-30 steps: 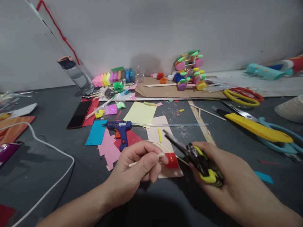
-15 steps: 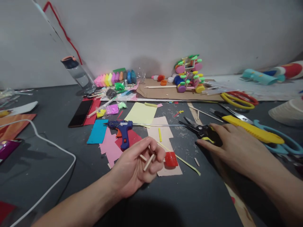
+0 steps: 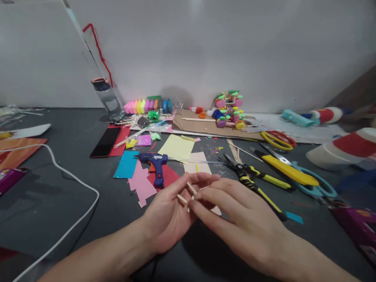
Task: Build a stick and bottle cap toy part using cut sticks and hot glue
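My left hand [image 3: 169, 223] is palm up near the middle of the table, its fingers curled round several short wooden sticks [image 3: 182, 199]. Over its palm comes my right hand [image 3: 243, 223], thumb and fingertips pinched at the end of one of these sticks. Fingers partly hide how the sticks lie in the palm. Black and yellow pliers [image 3: 266, 199] rest on the table beyond my right hand, their jaws apart. A blue glue gun [image 3: 158, 170] lies beyond my left hand, on red paper [image 3: 169, 177].
Light yellow paper [image 3: 176, 147] and blue paper [image 3: 126, 164] lie around the glue gun. A yellow utility knife [image 3: 289, 169] and blue-handled scissors [image 3: 326, 188] are at right. Farther back stand a water bottle [image 3: 110, 102] and a colourful stick-and-wheel model [image 3: 229, 111]. A white cable [image 3: 94, 196] crosses the left.
My right hand has left the pliers and moved left to the sticks in my left palm. The red piece beside my left hand is now hidden. The view has shifted slightly right.
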A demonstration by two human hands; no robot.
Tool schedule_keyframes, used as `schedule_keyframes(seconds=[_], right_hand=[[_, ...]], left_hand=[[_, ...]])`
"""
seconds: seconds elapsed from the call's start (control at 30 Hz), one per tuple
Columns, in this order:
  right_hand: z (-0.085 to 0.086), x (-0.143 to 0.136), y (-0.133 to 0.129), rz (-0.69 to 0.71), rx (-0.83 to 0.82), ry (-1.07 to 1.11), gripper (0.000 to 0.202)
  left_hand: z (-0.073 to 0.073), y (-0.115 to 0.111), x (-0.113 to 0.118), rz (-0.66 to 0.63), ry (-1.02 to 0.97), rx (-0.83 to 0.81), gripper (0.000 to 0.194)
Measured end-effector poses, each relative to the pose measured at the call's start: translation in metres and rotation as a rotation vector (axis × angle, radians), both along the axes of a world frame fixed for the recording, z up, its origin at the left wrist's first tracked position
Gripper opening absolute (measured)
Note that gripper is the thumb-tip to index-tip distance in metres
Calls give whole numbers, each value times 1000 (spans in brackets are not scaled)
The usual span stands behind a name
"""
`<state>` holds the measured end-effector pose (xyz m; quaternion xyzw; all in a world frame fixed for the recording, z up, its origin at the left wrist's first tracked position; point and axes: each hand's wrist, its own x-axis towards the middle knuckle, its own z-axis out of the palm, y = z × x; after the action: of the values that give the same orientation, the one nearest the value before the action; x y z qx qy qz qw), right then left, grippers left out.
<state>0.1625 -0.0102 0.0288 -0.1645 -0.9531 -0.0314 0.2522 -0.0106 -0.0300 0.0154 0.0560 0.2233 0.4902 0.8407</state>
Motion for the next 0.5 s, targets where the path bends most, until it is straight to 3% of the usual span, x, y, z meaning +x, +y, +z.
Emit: schedule_keyframes(seconds=[0.2,0.4,0.5], right_hand=[[-7,-23,3,-25,6,-27,34],[-6,-27,7,-35,-66,11,24],[-4,-24,7,-31,-112,58,18]], left_hand=[[-5,1,-6,17,-40,-14,47],[-9,4,-8,27,-60,-17,51],[-10,3,-6,10,-97,-44,43]])
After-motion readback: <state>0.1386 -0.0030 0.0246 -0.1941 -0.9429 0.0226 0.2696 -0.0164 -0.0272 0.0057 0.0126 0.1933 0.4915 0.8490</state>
